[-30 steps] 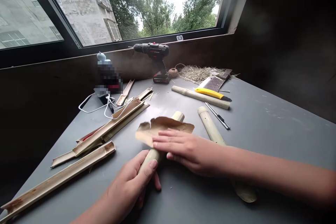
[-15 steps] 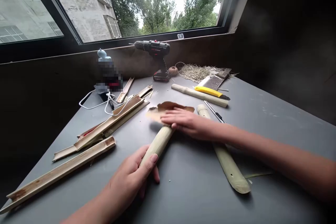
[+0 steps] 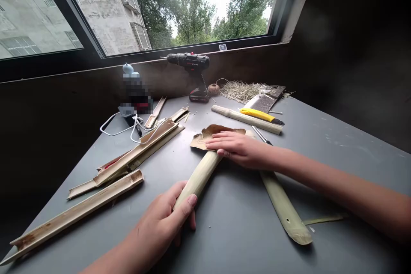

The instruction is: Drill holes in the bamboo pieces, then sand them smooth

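Note:
My left hand [image 3: 165, 216] is wrapped round the near end of a pale green bamboo piece [image 3: 199, 176], thumb on top. The bamboo slants away to the right, over the table. At its far end my right hand [image 3: 242, 147] holds a brown, ragged-edged sheet of sandpaper [image 3: 199, 140] against it, fingers stretched across the sheet. The sheet and the hand hide that end of the bamboo. Under my right forearm lies another bamboo piece [image 3: 282, 207], with a small hole near its rounded end. A slim silver-and-black utility knife [image 3: 261, 134] is just beyond my right wrist.
Split bamboo lengths [image 3: 80, 209] lie on the left of the grey table [image 3: 231, 239]. At the back stand a cordless drill [image 3: 195, 75], a ball of twine [image 3: 213, 89] and a straw heap [image 3: 240, 90]. A yellow-handled tool [image 3: 257, 114] rests by a bamboo stick [image 3: 245, 120] and a broad blade [image 3: 266, 102].
The sandpaper and my right hand appear slightly farther right in the picture, with the held bamboo. The whole view has shifted a little too. Both hands keep their hold.

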Demonstrator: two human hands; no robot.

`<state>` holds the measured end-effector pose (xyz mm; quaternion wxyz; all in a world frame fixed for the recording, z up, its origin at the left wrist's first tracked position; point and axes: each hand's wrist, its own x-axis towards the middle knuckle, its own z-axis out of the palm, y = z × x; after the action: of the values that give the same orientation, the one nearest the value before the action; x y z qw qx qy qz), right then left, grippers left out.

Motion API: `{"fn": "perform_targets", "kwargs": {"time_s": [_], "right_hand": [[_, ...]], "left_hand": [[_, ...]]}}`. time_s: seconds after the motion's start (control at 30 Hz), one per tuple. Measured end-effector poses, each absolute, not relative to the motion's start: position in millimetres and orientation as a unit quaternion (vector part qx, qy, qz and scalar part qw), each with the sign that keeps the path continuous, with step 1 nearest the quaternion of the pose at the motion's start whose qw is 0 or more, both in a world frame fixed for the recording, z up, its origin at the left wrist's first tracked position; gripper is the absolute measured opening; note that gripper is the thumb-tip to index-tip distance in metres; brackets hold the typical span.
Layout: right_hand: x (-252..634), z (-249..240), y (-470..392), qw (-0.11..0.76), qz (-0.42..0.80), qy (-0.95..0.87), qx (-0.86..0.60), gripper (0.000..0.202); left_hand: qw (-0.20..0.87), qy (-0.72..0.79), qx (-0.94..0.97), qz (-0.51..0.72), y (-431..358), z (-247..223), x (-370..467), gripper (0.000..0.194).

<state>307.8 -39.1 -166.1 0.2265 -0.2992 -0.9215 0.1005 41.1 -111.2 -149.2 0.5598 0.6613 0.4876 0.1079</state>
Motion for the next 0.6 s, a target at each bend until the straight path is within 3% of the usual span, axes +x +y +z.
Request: {"fn": "perform_targets", "kwargs": {"time_s": [0.2, 0.37, 0.6], "right_hand": [[289, -168, -54, 0.235, 0.114, -0.947, -0.186, 0.040], [304, -164, -35, 0.253, 0.107, -0.895, -0.351, 0.037], [268, -164, -76, 0.246, 0.149, -0.932, -0.221, 0.042]], "left_hand": [[0.547, 0.479, 0.678, 0.106, -103, -153, 45, 0.051], [0.557, 0.474, 0.674, 0.105, -105, -152, 43, 0.050], [0.532, 0.472, 0.693, 0.119, -102, -160, 43, 0.052]]}}
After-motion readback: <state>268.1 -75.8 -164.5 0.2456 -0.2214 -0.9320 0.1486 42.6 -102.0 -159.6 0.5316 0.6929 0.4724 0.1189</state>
